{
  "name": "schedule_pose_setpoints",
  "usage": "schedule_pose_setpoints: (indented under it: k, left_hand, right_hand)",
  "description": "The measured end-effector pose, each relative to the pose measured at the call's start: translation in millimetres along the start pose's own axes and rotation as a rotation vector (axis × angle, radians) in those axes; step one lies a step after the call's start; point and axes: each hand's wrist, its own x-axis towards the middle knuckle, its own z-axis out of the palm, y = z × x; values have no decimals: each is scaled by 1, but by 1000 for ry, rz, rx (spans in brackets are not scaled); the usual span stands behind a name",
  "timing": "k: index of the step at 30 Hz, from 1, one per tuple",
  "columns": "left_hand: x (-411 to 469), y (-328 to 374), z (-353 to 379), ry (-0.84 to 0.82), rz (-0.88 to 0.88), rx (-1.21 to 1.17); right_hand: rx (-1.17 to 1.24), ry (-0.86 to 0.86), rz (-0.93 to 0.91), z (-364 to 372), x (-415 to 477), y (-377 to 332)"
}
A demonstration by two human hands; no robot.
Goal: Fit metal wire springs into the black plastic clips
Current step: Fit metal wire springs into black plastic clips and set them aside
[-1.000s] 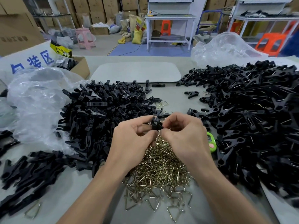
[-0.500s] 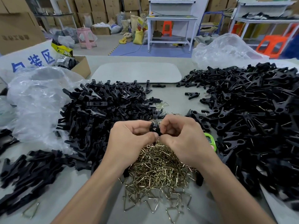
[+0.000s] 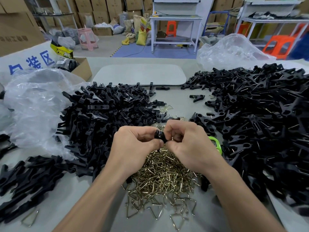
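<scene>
Black clips [image 3: 108, 114] heap the grey table [image 3: 180, 104], cartons [image 3: 100, 9] stacked behind.

You hold one black plastic clip [image 3: 160, 136] between left hand [image 3: 133, 148] and right hand [image 3: 189, 144], above the heaped golden wire springs [image 3: 160, 174].

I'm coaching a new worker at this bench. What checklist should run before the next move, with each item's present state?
1. Grip: left hand and right hand pinch the black clip: ok.
2. Spring seated in that clip: cannot tell, fingers hide it.
3. Spring pile under the hands stocked: ok.
4. Left clip pile beside the left hand: ok.
5. Right clip pile, wires showing, open for drop-off: ok.
</scene>
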Motion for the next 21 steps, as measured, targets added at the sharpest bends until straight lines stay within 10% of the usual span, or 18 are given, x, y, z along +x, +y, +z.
schedule_pose_setpoints:
  k: [21]
  left_hand:
    - [3,3,5,110,21,-240]
  right_hand:
    - [-8,179,-51,13,-4,-13]
